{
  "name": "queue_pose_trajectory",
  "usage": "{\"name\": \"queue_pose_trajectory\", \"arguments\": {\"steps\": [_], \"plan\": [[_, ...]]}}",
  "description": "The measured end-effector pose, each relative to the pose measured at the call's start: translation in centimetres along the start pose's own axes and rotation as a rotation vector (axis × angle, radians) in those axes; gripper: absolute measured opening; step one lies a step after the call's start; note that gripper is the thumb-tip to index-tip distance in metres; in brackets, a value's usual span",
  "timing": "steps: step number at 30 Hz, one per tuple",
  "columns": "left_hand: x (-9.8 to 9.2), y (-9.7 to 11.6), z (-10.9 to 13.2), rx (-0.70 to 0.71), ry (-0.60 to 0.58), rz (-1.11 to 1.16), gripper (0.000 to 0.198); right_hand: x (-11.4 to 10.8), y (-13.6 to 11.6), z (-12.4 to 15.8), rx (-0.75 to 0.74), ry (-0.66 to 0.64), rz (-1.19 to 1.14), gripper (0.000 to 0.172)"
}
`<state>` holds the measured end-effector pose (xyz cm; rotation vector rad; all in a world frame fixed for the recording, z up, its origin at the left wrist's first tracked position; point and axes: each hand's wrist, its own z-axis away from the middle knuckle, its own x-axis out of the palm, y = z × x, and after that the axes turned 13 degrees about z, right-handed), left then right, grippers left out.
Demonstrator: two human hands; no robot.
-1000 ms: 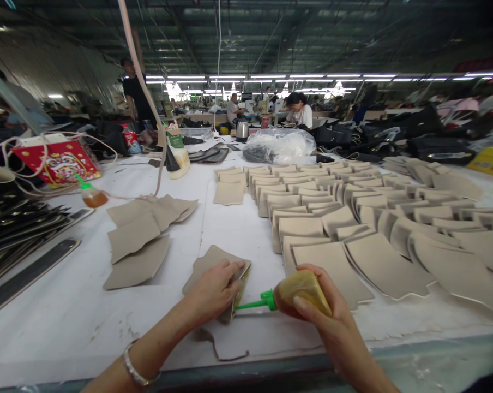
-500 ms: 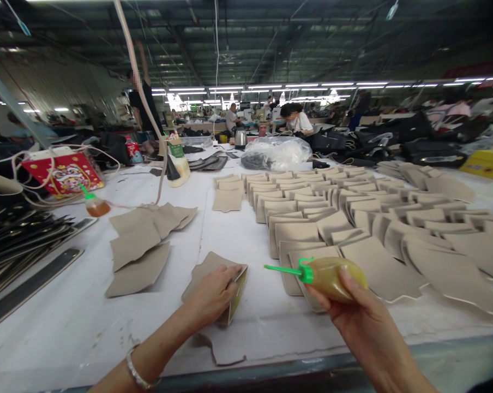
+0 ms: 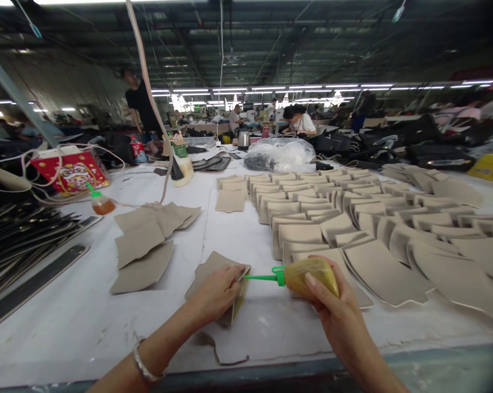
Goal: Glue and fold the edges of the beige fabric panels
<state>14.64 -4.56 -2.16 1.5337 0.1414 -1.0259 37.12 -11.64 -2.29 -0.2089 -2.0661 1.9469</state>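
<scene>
My left hand (image 3: 218, 292) is closed on a folded beige piece (image 3: 208, 268), its fingers over the top near the right edge. In my right hand (image 3: 336, 305) is a squeeze bottle (image 3: 310, 277) of yellowish liquid, tilted on its side with its green nozzle pointing left. The nozzle tip is at the open right edge of the folded piece, beside my left fingertips; whether it touches cannot be made out. Yellowish material shows inside the fold.
Rows of beige pieces (image 3: 299, 233) cover the table's right side. Loose beige pieces (image 3: 142, 273), a second bottle (image 3: 102, 204), a red box (image 3: 77, 173) and dark strips (image 3: 29, 284) lie left. A plastic bag (image 3: 281, 154) sits behind. People (image 3: 142, 106) are farther back.
My right hand has moved left with the bottle, bringing the nozzle to the folded piece. My left hand still holds that piece. The standing person's raised arm is down.
</scene>
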Motion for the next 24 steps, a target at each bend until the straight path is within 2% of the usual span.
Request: {"name": "queue_pose_trajectory", "arguments": {"steps": [6, 11, 17, 19, 22, 24], "plan": [[0.1, -0.3, -0.1, 0.010, 0.007, 0.008, 0.050, -0.2, 2.3, 0.7, -0.051, -0.044, 0.251, 0.055], [0.1, -0.5, 0.0, 0.003, 0.015, 0.013, 0.050, 0.4, 2.1, 2.7, -0.042, -0.070, 0.391, 0.055], [0.2, -0.2, 0.0, -0.030, 0.021, -0.010, 0.052, 1.1, 0.7, 4.4, 0.024, -0.055, 0.361, 0.058], [0.3, 0.0, -0.1, -0.041, 0.026, -0.010, 0.052, 1.1, 0.3, 4.3, 0.078, -0.048, 0.252, 0.058], [0.1, 0.1, 0.1, -0.056, 0.034, 0.019, 0.051, 0.6, 0.0, 4.3, 0.239, 0.011, -0.030, 0.057], [-0.3, 0.0, 0.5, -0.077, 0.058, 0.060, 0.046, -0.3, 0.1, 4.3, 0.298, 0.076, -0.073, 0.050]]}}
